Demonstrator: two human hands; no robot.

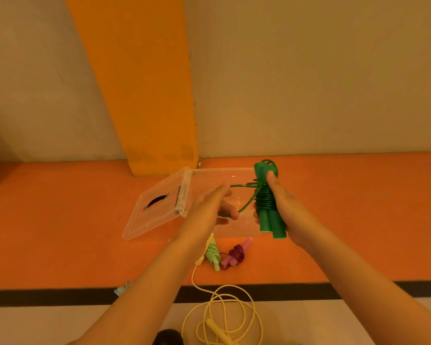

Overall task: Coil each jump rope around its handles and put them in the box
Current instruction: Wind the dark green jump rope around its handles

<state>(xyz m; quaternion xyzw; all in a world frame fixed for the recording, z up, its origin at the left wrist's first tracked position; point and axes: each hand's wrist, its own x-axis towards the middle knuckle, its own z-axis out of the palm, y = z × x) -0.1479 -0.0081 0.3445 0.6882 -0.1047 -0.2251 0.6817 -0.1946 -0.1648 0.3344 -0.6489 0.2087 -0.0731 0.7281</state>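
Note:
My right hand point(283, 205) grips the two dark green handles point(269, 220) of a green jump rope, held side by side above the clear plastic box point(217, 174). Green cord point(265, 197) is coiled around their middle. A loose length of that cord runs left to my left hand point(209, 207), which pinches it over the box. On the orange surface in front of the box lie a coiled light green rope point(213, 253) and a coiled pink and maroon rope point(234, 255). A yellow rope point(224, 317) lies uncoiled below the surface's edge.
The box's clear lid point(157, 207) hangs open to the left, resting on the orange surface point(60, 220). An orange pillar point(139, 83) and a beige wall stand behind. A dark band edges the surface near me. A pale blue object point(121, 290) shows at that edge.

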